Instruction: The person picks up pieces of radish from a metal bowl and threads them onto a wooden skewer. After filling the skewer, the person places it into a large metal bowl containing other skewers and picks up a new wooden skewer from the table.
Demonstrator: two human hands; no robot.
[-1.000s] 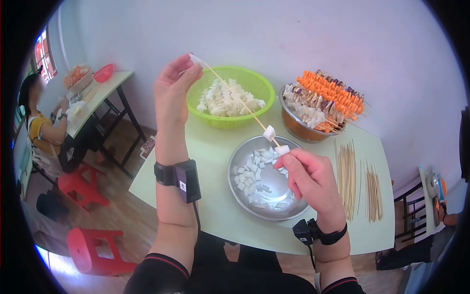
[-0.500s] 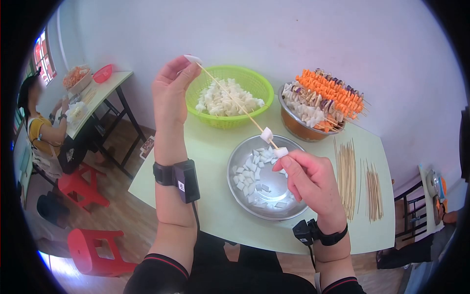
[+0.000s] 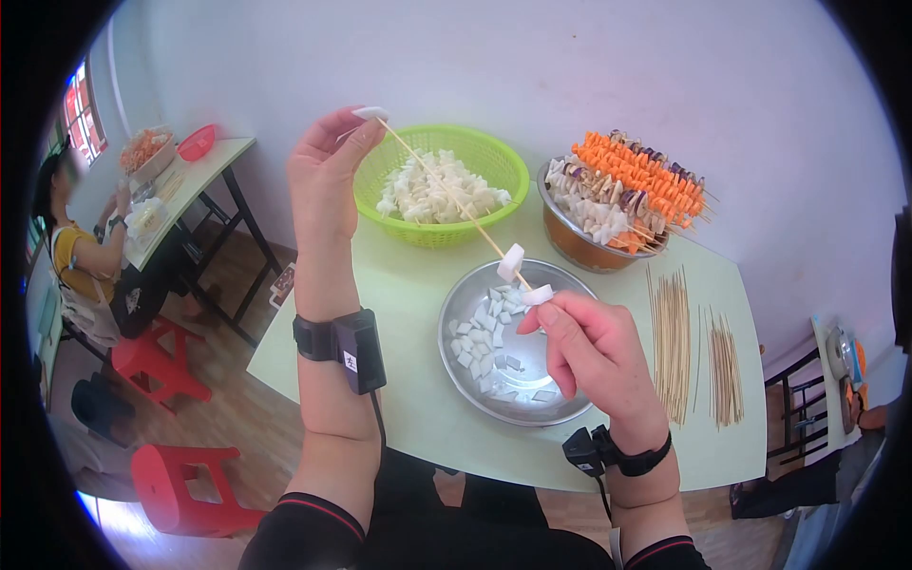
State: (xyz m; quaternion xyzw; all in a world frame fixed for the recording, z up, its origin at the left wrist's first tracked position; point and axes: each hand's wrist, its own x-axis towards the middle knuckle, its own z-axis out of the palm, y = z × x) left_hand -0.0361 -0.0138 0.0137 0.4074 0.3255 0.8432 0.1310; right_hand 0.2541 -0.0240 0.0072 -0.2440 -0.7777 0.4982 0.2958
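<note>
My left hand [image 3: 332, 161] is raised, its thumb and fingers closed on a flat white piece of food [image 3: 370, 112]. A thin wooden skewer [image 3: 442, 180] slants down from that piece, its upper end touching it. Near its lower end are a threaded white piece [image 3: 511, 260] and another white chunk [image 3: 538, 294] right at my right fingertips. My right hand [image 3: 597, 351] pinches the skewer's lower end, which the fingers hide. Below lies a steel bowl [image 3: 534, 369] with many loose white diamond-shaped pieces [image 3: 475, 344].
Behind the bowl stand a green basket [image 3: 518, 180] of filled white skewers and a basin [image 3: 570, 249] heaped with orange, purple and white skewers. Bare skewers [image 3: 673, 351] lie at right. Red stools [image 3: 180, 489] and a seated person [image 3: 85, 252] at another table are on the left.
My right hand has shifted slightly up and left. The white pieces by it have turned a little on the skewer. My left hand has moved only slightly left.
</note>
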